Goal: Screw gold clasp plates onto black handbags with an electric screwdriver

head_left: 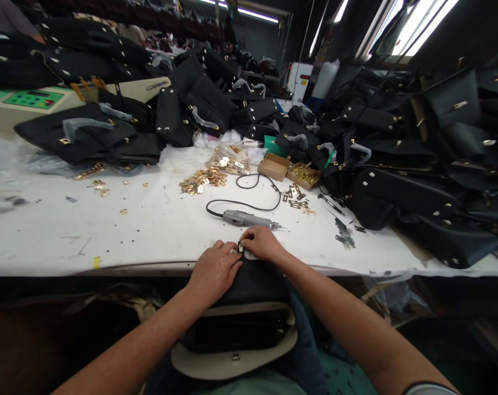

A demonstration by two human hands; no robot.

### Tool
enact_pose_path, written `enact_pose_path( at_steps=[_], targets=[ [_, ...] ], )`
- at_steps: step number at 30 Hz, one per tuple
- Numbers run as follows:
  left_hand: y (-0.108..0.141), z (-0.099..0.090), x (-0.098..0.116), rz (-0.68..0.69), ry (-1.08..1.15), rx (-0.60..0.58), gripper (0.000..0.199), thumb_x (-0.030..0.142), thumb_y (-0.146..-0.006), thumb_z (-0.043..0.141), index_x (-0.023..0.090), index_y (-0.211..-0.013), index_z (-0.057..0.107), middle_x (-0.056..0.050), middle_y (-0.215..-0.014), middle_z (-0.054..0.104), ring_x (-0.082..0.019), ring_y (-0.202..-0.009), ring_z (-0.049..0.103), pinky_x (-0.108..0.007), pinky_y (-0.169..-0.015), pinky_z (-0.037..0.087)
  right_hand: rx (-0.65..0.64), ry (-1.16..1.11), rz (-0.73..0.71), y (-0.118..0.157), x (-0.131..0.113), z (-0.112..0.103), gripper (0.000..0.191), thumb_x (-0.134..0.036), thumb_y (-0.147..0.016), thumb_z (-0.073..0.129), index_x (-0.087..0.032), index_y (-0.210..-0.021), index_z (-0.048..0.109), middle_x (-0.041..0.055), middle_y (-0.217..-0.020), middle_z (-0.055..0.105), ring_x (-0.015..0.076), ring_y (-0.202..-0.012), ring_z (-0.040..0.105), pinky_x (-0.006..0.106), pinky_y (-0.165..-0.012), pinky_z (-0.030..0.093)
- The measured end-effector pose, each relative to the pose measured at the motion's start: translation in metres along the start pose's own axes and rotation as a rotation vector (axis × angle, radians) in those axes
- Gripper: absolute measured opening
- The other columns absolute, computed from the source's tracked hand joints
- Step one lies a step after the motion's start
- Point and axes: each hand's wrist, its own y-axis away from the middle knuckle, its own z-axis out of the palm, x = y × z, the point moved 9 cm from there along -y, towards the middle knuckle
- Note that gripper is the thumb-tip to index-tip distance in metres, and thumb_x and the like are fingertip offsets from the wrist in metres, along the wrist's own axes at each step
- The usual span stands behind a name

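Note:
A black handbag point(255, 285) rests on my lap against the table's front edge, its cream-edged mouth open toward me. At its far end is a black tab with a small shiny metal plate point(241, 248). My left hand point(216, 270) is closed on the bag beside that tab, fingertips at its left. My right hand point(264, 244) pinches the plate and tab from the right; its fingertips partly hide them. Just beyond my hands, a grey electric screwdriver point(249, 219) lies on the table, bit pointing right.
On the white table point(167, 230) lie gold metal fittings point(203, 180), dark metal plates point(295, 196), a cardboard box of small brass-coloured parts point(304, 174) and a black-handled tool point(332, 205). Black bags point(401, 192) are heaped at right and back. A machine with a green panel point(33, 99) stands left.

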Motion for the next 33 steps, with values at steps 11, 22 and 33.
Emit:
enact_pose_path(
  at_steps=[11,22,33],
  targets=[
    [-0.003,0.0,0.001,0.089,-0.065,-0.015,0.017,0.026,-0.098,0.06,0.024,-0.106,0.074,-0.004,-0.119,0.07,-0.026,-0.107,0.058,-0.042,-0.081,0.048,-0.043,0.13,-0.172,0.018,-0.004,0.001,0.016,-0.017,-0.08,0.071,-0.017,-0.096,0.074,0.0012,-0.087,0.065,0.0128,-0.076,0.059,0.024,-0.069,0.044],
    [-0.007,0.002,0.0,0.121,-0.061,-0.014,0.017,0.027,-0.098,0.059,0.022,-0.103,0.074,-0.004,-0.112,0.072,-0.027,-0.105,0.059,-0.042,-0.081,0.049,-0.065,0.184,-0.06,0.014,-0.002,0.005,0.022,-0.011,-0.075,0.069,-0.018,-0.096,0.07,0.0004,-0.088,0.064,0.0133,-0.077,0.055,0.025,-0.07,0.042],
    [-0.008,-0.003,0.005,0.125,-0.088,-0.005,0.011,0.024,-0.096,0.063,0.021,-0.097,0.073,-0.005,-0.105,0.072,-0.026,-0.1,0.059,-0.041,-0.078,0.048,-0.173,0.171,-0.038,0.009,-0.004,0.005,0.023,-0.018,-0.077,0.068,-0.018,-0.099,0.073,0.0007,-0.088,0.067,0.0135,-0.076,0.058,0.025,-0.069,0.042]
  ],
)
